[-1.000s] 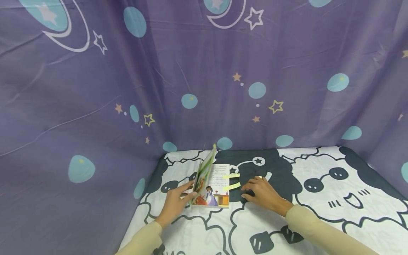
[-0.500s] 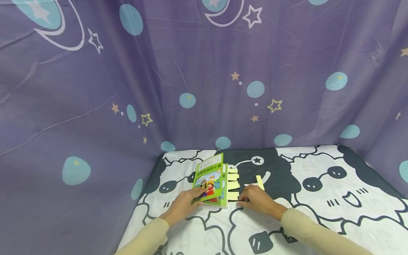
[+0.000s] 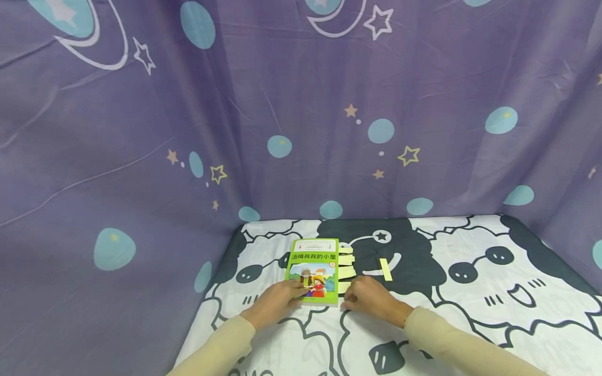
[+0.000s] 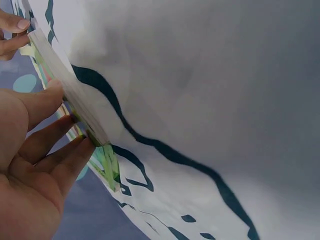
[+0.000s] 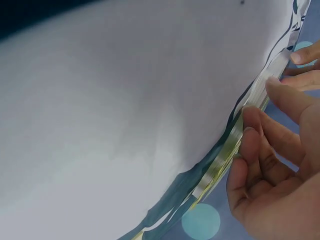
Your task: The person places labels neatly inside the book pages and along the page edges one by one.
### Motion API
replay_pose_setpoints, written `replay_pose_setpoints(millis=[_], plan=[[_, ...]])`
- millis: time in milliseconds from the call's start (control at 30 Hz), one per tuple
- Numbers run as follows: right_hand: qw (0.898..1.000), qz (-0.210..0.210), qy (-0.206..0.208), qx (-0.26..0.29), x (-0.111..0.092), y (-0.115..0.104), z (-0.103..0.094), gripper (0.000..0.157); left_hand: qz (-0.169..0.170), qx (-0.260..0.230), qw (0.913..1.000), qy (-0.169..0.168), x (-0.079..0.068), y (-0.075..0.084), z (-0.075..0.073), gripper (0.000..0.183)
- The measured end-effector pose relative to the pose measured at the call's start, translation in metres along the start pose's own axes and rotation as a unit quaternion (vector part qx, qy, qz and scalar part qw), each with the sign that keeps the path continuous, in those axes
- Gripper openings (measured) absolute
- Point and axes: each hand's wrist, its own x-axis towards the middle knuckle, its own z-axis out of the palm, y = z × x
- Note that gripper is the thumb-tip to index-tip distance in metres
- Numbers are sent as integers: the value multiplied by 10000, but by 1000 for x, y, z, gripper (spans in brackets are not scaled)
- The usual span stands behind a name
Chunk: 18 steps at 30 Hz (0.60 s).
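A green book (image 3: 312, 257) with a cartoon picture on its cover lies closed on the patterned cloth. Several pale yellow sticky tabs (image 3: 347, 272) stick out along its right edge. My left hand (image 3: 275, 303) holds the lower left corner, fingers on the cover. In the left wrist view its thumb reaches the white page edges (image 4: 80, 105). At the lower right corner is my right hand (image 3: 371, 300), its fingers curled. The right wrist view shows that thumb at the bottom edge and the index fingertip by the fore-edge (image 5: 220, 162). Right knuckles partly cover the lowest tab.
A loose yellow paper strip (image 3: 385, 269) lies on the cloth right of the book. The black and white sheep-print cloth (image 3: 494, 282) covers the surface. Purple curtains (image 3: 305, 83) with stars and moons hang behind and at the sides.
The book was open with the left hand on its pages, then its cover came down flat to the right. The right hand moved left and toward me, to the book's corner, exposing the loose strip.
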Motion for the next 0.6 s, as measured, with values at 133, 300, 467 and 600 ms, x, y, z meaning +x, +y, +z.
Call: replay_pose_setpoints(millis=[133, 300, 467, 600], plan=[[9999, 84, -36, -70, -2, -2, -1, 12, 81, 170, 9997, -127, 5, 3, 1, 42], [9996, 91, -269, 93, -4, -1, -4, 10, 58, 21, 9992, -402, 11, 6, -4, 42], [9997, 151, -179, 69, -6, 4, -11, 7, -134, -375, 9989, -242, 15, 2, -8, 30], [9990, 209, 197, -333, -7, 13, -25, 11, -168, -401, 9985, 326, 14, -7, -10, 23]])
